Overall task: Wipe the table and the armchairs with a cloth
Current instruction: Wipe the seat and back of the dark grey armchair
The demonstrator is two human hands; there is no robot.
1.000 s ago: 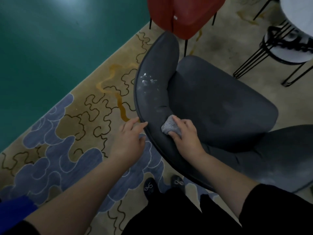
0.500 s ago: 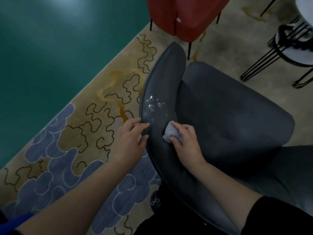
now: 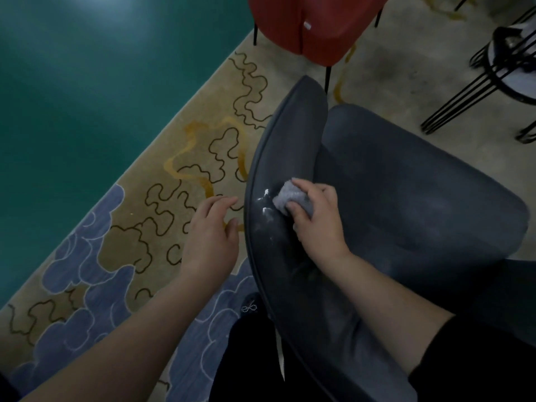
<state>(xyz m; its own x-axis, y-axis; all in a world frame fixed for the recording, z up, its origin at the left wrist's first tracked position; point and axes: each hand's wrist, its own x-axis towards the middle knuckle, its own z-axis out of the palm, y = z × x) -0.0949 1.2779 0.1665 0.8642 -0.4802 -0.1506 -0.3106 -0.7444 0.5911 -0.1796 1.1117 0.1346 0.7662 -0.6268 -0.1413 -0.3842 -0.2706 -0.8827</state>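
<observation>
Right hand (image 3: 317,220), centre of frame, fingers curled round a balled grey cloth (image 3: 285,197), pressing it onto the inner face of the grey armchair (image 3: 406,198) backrest. Thumb under the cloth, fingers over the top. Cloth sits centre frame, just right of the backrest's top edge.

White smears (image 3: 265,203) on the backrest touch the cloth's left side, a few specks trailing below them.

Left hand (image 3: 211,236), centre-left, holds nothing. Fingers loosely bent and a bit spread, tips just beside the outer edge of the backrest; cannot tell if they touch it.

Armchair fills the right half of frame, seat at right, backrest curving from top centre down to bottom centre.

Red chair (image 3: 313,21) at top centre, thin black legs, just beyond the armchair's top end. Black wire-leg table (image 3: 504,74) in the upper right corner, well apart from the hands.

Rug (image 3: 121,256) with blue cloud shapes and dark squiggles lies under the left arm, lower left to centre. Teal floor (image 3: 87,82) fills the upper left. Black sleeve (image 3: 478,358) at lower right.
</observation>
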